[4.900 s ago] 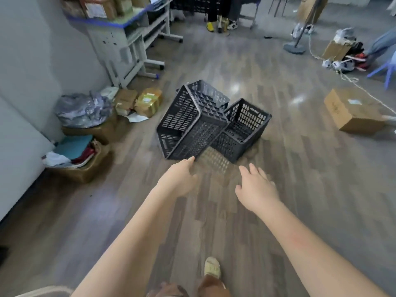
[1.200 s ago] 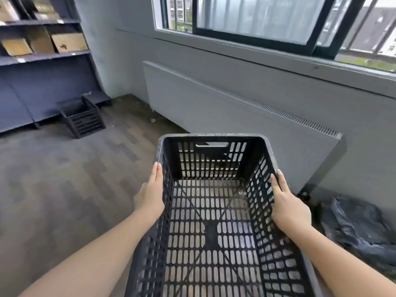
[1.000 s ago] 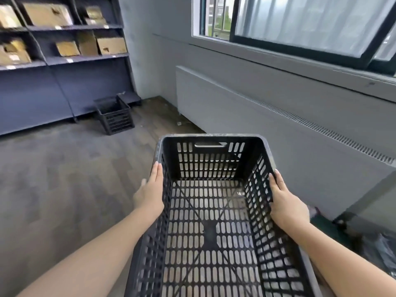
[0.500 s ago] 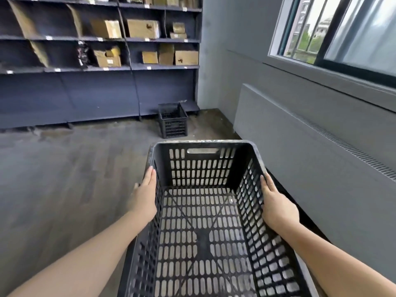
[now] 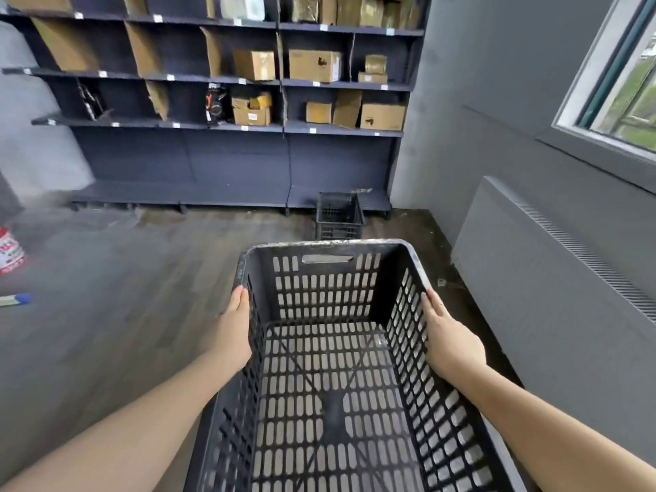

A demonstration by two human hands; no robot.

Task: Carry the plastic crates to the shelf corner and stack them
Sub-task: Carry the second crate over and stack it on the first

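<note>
Item: black slotted plastic crate [image 5: 340, 371], empty, carried at waist level. Left hand [image 5: 232, 335] and right hand [image 5: 449, 337] lie flat, fingers straight, pressed against its outer side walls. Second crate [image 5: 339, 216] on floor at shelf [image 5: 340, 161] corner, well ahead. Outstanding: walk over, stack.

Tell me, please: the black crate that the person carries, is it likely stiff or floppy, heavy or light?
The carried crate is probably stiff: its rim stays straight while the left hand and right hand press only on its sides. It is likely light for its size, since its walls are mostly slots and it is empty. With flat palms, it may slip.
</note>
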